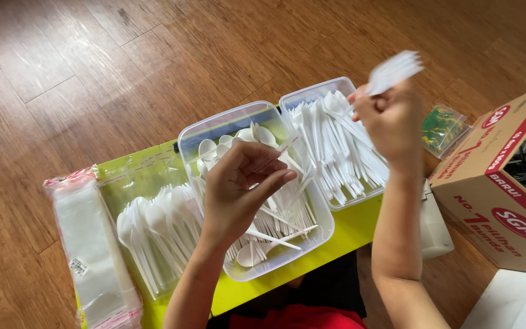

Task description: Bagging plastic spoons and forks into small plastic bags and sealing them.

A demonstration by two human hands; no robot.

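My left hand [238,186] hovers over a clear tub of white plastic spoons [263,240] and pinches a thin clear plastic sleeve [280,151] with a red strip. My right hand [391,119] is raised above a second clear tub full of white plastic forks [336,152]. It grips white plastic forks [396,70], which are blurred and point up and to the right. Both tubs rest on a yellow-green board [351,228] across my lap.
A loose pile of white spoons [153,228] lies on the board's left part, beside a stack of clear sleeves [89,244]. At the right stand a cardboard box [494,195], a small bag of green and yellow pieces [442,128] and a white box [434,228]. Wooden floor [92,61] lies all around.
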